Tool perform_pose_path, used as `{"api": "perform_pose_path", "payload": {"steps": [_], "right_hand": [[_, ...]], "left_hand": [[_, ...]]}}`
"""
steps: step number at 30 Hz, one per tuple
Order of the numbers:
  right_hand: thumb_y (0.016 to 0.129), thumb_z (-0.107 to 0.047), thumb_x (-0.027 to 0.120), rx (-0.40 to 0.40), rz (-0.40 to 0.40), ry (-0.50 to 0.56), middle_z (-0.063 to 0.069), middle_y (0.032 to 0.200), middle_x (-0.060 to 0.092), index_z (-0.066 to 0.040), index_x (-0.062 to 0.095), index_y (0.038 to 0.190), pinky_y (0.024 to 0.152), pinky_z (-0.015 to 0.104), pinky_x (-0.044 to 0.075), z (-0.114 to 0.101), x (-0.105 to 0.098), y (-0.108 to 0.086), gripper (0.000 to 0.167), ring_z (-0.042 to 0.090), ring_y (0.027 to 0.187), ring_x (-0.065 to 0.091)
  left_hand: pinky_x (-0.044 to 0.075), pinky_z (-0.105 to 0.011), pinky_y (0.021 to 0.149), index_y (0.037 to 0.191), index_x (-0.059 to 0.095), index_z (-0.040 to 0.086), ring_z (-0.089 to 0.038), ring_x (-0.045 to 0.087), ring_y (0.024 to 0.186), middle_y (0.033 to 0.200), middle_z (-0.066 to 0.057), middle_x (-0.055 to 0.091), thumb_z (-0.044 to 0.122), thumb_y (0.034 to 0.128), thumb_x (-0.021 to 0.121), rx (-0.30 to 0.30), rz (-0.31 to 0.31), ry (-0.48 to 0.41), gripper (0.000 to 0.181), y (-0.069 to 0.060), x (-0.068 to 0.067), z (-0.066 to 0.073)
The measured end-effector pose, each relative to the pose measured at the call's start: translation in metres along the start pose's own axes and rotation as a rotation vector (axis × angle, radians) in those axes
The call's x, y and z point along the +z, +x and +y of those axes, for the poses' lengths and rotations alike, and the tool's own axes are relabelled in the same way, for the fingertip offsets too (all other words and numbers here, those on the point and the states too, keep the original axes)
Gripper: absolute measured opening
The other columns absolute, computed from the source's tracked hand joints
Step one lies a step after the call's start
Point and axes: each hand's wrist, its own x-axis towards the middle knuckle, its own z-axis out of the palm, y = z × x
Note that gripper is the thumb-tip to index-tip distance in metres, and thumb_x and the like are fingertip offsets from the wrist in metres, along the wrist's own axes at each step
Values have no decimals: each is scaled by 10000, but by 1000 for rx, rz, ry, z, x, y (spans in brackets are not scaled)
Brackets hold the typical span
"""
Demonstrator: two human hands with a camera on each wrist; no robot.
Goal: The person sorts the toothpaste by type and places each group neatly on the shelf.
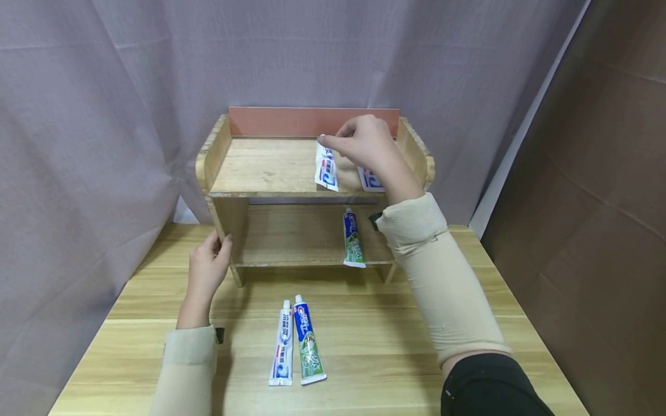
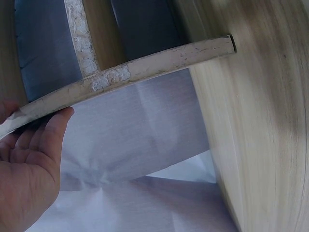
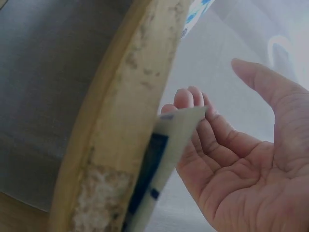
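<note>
My left hand grips the left side panel of a small two-tier wooden shelf. In the left wrist view, the fingers of that hand lie along one face of the panel, thumb on the other. Over the upper tier is my right hand, its thumb near the cap end of a white toothpaste tube. The right wrist view shows that hand with thumb and fingers apart, holding nothing. Partly hidden beneath it, another white toothpaste tube lies on the upper tier.
A blue-green toothpaste tube lies on the lower tier. In front of the shelf, a white tube and a blue-green tube lie side by side on the wooden table. Grey cloth hangs behind.
</note>
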Motion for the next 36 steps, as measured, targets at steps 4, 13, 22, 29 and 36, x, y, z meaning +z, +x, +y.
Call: {"api": "perform_pose_path", "payload": {"steps": [4,13,22,29,36], "right_hand": [[868,-641,657,-15,8,6,2,1063,692,-147,739,1045,863,328,521,-2,-1,-5,531,164,987,596],[866,-652,656,-97,44,26,-14,1006,700,-146,734,1013,849,326,516,-1,-1,-17,533,151,956,605],[844,-664,677,-161,78,89,-51,959,705,-173,739,984,802,306,511,1,1,-28,514,119,905,619],[853,-619,699,-167,101,130,-40,920,711,-166,732,977,766,294,513,4,4,-37,471,118,857,631],[852,-577,729,-177,108,171,-31,891,708,-152,722,951,722,287,514,5,8,-43,436,123,821,628]], "left_hand": [[599,-487,865,1004,690,59,-343,721,1008,1062,-188,739,271,1015,588,-10,-4,1,235,-1,0,0],[601,-489,857,985,684,68,-331,723,1003,1051,-176,745,282,1016,587,-13,-3,8,238,0,0,0],[602,-489,855,971,677,64,-331,724,1000,1046,-174,747,279,1021,577,-12,-5,12,241,0,1,-1],[602,-492,854,959,672,64,-335,724,998,1045,-176,746,269,1020,579,-11,0,11,234,0,1,-1],[609,-478,831,965,683,70,-319,731,972,1022,-169,752,262,1013,595,-11,8,9,217,0,1,0]]}}
